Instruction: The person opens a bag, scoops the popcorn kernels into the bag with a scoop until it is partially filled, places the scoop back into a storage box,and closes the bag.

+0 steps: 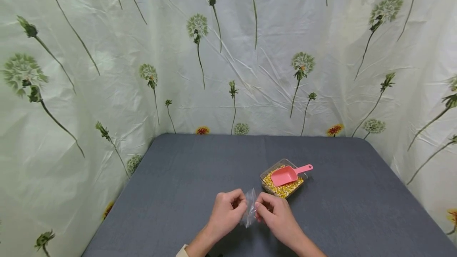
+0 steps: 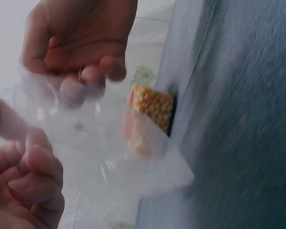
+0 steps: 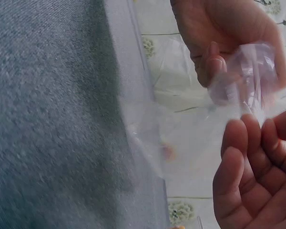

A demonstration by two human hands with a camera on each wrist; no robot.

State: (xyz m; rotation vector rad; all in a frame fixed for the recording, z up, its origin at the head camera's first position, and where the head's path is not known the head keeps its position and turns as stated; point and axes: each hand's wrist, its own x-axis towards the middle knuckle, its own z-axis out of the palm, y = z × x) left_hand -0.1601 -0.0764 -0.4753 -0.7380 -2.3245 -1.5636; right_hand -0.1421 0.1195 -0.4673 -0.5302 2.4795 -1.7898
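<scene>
Head: bag [image 1: 250, 208] between left grip [image 1: 227, 211] and right grip [image 1: 277, 215].

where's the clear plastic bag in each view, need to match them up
Head: the clear plastic bag is low, right of centre, between left hand and right hand.
Left wrist: left and middle, corn partly behind it.
Right wrist: middle to upper right.
Shared landmark: grey table.

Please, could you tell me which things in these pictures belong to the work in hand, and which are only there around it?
Belongs to the work:
clear plastic bag, pinched between the left hand and right hand
probably also the clear container, its corn kernels and the pink scoop on them, being close by

Only surroundings:
grey tabletop
flower-printed sheet behind
</scene>
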